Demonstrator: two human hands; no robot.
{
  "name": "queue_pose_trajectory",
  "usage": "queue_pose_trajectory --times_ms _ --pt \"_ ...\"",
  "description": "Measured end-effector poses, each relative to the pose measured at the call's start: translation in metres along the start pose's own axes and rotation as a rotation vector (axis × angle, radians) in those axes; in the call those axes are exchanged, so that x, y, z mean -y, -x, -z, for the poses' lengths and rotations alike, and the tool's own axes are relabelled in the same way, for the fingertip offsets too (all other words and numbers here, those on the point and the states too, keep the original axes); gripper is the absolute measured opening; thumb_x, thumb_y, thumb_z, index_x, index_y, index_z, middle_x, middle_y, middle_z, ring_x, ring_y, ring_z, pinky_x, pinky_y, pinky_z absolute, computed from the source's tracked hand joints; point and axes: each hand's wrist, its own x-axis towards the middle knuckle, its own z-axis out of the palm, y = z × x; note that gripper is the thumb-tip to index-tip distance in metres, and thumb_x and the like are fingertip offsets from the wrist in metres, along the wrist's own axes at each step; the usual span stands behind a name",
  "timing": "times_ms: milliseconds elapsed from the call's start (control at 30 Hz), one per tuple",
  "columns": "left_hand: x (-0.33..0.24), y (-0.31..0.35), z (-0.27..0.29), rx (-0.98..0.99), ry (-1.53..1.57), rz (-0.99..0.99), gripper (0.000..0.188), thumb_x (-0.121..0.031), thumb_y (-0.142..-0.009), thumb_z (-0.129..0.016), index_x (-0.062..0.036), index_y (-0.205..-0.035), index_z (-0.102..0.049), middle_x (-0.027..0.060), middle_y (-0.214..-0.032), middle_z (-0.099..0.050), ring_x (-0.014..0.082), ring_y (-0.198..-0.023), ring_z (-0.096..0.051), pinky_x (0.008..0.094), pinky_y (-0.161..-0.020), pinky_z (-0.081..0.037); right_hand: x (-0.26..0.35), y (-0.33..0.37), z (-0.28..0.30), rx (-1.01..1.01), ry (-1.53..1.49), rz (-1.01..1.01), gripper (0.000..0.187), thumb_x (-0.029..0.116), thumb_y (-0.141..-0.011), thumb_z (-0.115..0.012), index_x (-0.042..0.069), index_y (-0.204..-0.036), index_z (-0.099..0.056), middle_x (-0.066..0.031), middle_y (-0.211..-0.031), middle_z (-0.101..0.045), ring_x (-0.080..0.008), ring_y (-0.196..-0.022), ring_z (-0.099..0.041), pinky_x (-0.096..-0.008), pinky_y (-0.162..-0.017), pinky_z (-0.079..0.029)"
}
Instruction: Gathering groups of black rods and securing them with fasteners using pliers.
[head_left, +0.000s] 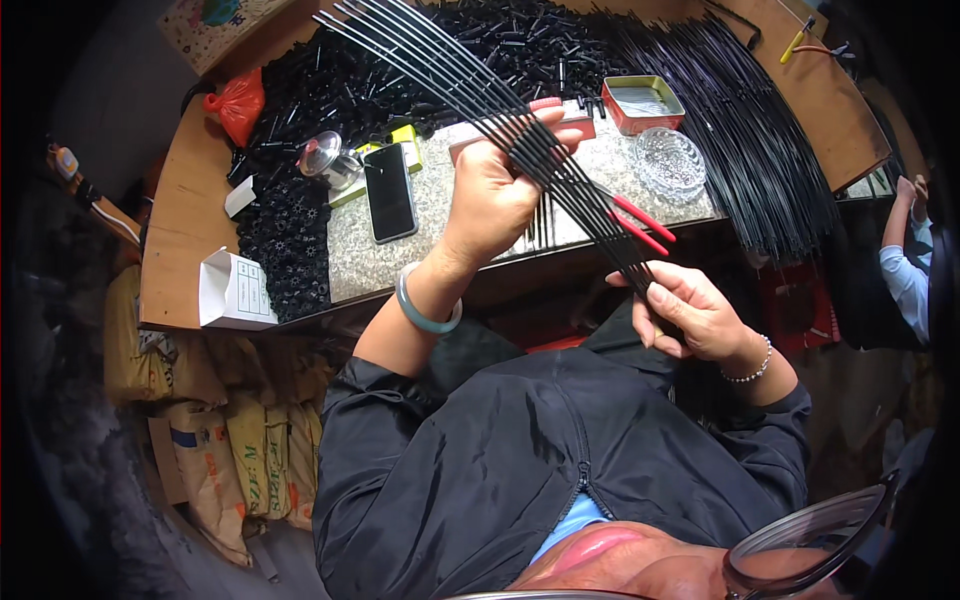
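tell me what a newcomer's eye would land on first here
Probably the fan of thin black rods slanting across the middle, gripped partway along by the left hand and at the lower end by the right hand. Next, perhaps, the bright red plastic bag at the table's upper left, then the broad spread of dark rods covering its right side.

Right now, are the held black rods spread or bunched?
Both: the black rods fan apart at the far end, with gaps between them, but lie bunched close near the right hand.
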Motion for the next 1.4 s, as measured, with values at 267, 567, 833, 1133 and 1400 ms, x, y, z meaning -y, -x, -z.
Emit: queue_pose_trajectory --times_ms 267,567,833,1133,1400 --pt "0.044 0.046 -0.031 0.094 -0.164 0.102 0.017 -0.006 -0.085 -0.054 -0.0005 -0.099 -0.061 0.0121 -0.081 -0.066 0.0203 -0.076 -0.065 0.0314 -0.068 -0.049 0.007 0.029 -0.001 -0.207 0.236 0.087 0.030 0.023 -0.097 -0.037 -0.004 -0.105 -0.049 0.0042 -0.050 -0.037 -0.0018 -0.040 -0.028 -0.0171 -0.039 -0.023" --pt "0.161 -0.058 0.080 0.094 -1.350 -0.315 0.047 -0.009 -0.071 -0.060 -0.0129 -0.117 -0.053 0.0144 -0.112 -0.056 0.0282 -0.095 -0.057 0.0363 -0.079 -0.049 -0.119 -0.051 0.026 -0.424 0.618 0.498 0.022 0.006 -0.093 -0.039 -0.001 -0.107 -0.054 -0.0005 -0.056 -0.041 -0.0064 -0.048 -0.038 -0.0219 -0.046 -0.033" --pt "0.073 -0.019 0.051 0.709 -1.013 0.004 0.105 -0.056 -0.054 -0.075 -0.0194 -0.139 -0.026 0.0216 -0.141 -0.024 0.0408 -0.130 -0.023 0.0473 -0.106 -0.023 -0.185 -0.094 0.060 -0.454 0.683 0.492 0.018 0.009 -0.092 -0.046 0.000 -0.105 -0.052 -0.0102 -0.058 -0.048 -0.0222 -0.049 -0.051 -0.0291 -0.047 -0.040" --pt "0.103 0.049 -0.003 0.654 -0.848 -0.266 0.032 -0.023 -0.078 -0.061 -0.0232 -0.110 -0.056 0.0053 -0.131 -0.043 0.0295 -0.130 -0.029 0.0520 -0.105 -0.019 -0.202 -0.094 0.080 -0.552 1.411 0.452 0.029 0.012 -0.086 -0.053 -0.002 -0.110 -0.049 -0.0172 -0.071 -0.059 -0.0339 -0.067 -0.058 -0.0397 -0.063 -0.047" --pt "0.096 0.066 0.000 0.709 -1.047 -0.210 0.068 -0.021 -0.073 -0.063 -0.0377 -0.134 -0.036 0.0139 -0.140 -0.030 0.0338 -0.132 -0.025 0.0534 -0.106 -0.019 -0.019 -0.086 0.104 -0.374 1.241 0.474 0.007 0.007 -0.078 -0.063 0.000 -0.080 -0.063 -0.0110 -0.080 -0.063 -0.0226 -0.072 -0.061 -0.0296 -0.066 -0.047"
